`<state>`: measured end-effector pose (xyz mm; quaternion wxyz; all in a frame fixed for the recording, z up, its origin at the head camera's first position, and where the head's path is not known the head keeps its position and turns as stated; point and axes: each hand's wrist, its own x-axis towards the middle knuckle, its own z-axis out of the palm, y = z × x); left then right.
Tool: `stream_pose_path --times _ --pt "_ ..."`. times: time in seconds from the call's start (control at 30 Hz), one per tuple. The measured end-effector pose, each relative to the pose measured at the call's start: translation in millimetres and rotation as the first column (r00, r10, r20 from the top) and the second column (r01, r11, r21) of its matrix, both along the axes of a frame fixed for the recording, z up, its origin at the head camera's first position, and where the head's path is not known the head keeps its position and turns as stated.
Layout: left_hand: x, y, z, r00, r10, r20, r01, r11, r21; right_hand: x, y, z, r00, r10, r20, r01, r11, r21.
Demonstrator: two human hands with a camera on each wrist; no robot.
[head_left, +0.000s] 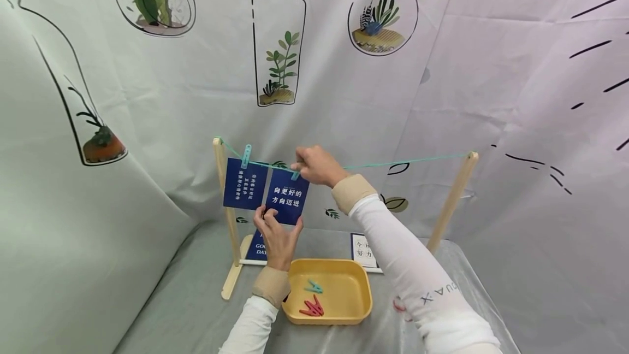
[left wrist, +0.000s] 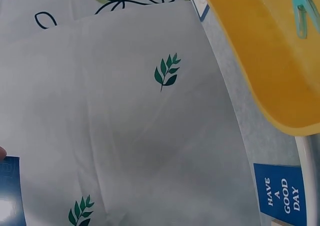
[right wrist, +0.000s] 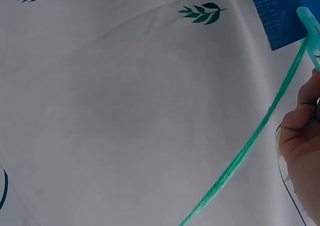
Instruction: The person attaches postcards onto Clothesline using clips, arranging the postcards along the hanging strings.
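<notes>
A dark blue card (head_left: 287, 201) with white characters hangs at the green string (head_left: 413, 161). My left hand (head_left: 279, 240) holds it by its lower part, fingers and thumb at the bottom edge and sides. Up at the card's top edge, my right hand (head_left: 316, 165) pinches a teal clothespin (right wrist: 311, 25) that sits over the string and the card. To the left, a second blue card (head_left: 242, 187) hangs from the string by another teal clothespin (head_left: 247, 156). In the left wrist view only a fingertip and a corner of the held card (left wrist: 9, 191) show.
Wooden posts (head_left: 230, 234) (head_left: 449, 204) carry the string. Below the hands stands a yellow basin (head_left: 351, 317) with a teal clothespin (head_left: 314, 287) and red clothespins (head_left: 313, 307). A blue "HAVE A GOOD DAY" card (left wrist: 280, 193) and a white card (head_left: 363, 250) are behind it. My right sleeve partly covers red items (head_left: 398, 304).
</notes>
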<state>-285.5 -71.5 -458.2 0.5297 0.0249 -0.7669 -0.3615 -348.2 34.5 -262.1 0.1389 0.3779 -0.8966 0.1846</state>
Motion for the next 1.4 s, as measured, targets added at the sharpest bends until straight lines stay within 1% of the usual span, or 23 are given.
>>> stream_pose_path --times 0.07,0.27,0.4,0.57,0.7,0.83,0.87,0.93,1.03,1.13,1.23,1.3,1.4 --pt "-0.1 -0.3 0.6 1.0 -0.003 0.006 0.003 1.0 0.001 -0.2 -0.1 0.2 1.0 0.004 0.015 -0.004 1.0 0.002" --pt "-0.5 1.0 0.2 0.999 -0.011 0.051 0.011 1.0 0.008 -0.2 -0.5 1.4 0.998 0.01 0.067 -0.01 1.0 0.002" --pt "-1.4 3.1 -1.4 0.998 -0.015 0.054 0.014 1.0 0.022 0.6 -0.9 1.2 0.995 0.01 0.099 -0.012 1.0 0.02" --pt "-3.2 6.3 -3.2 0.999 -0.006 0.051 0.005 1.0 0.026 0.9 -1.2 -0.7 0.994 -0.004 0.112 -0.001 0.999 0.048" --pt "-4.9 8.2 -4.6 0.998 -0.007 0.067 0.004 0.999 0.037 -0.6 -0.9 -4.4 0.995 0.001 0.1 -0.004 1.0 0.029" --pt "-5.7 9.7 -7.1 0.994 -0.019 0.103 0.013 0.998 0.055 -1.2 0.9 -10.7 0.999 -0.018 0.046 0.017 1.0 0.019" --pt "-5.7 9.9 -7.9 0.994 -0.02 0.11 0.014 0.998 0.062 -0.6 1.6 -12.4 0.999 -0.033 0.026 0.032 0.999 0.021" --pt "-5.8 9.8 -10.4 0.992 -0.027 0.124 0.018 0.997 0.07 0.8 3.0 -17.0 0.998 -0.052 -0.036 0.052 0.999 -0.004" --pt "-6.1 9.4 -14.0 0.989 -0.033 0.143 0.022 0.997 0.078 3.5 5.9 -24.7 0.987 -0.079 -0.138 0.067 0.994 -0.089" --pt "-6.3 8.5 -15.8 0.987 -0.037 0.155 0.025 0.997 0.077 4.3 10.6 -35.2 0.958 -0.115 -0.263 0.063 0.978 -0.2" --pt "-6.1 7.1 -16.2 0.987 -0.04 0.157 0.029 0.997 0.072 4.0 16.7 -47.9 0.921 -0.148 -0.36 0.029 0.949 -0.315" --pt "-5.2 6.1 -16.6 0.987 -0.043 0.157 0.033 0.997 0.068 4.3 21.7 -57.6 0.896 -0.169 -0.41 0.0 0.924 -0.381" --pt "-2.6 4.8 -18.6 0.986 -0.051 0.161 0.042 0.997 0.059 6.5 31.6 -73.6 0.867 -0.193 -0.46 -0.045 0.888 -0.458"
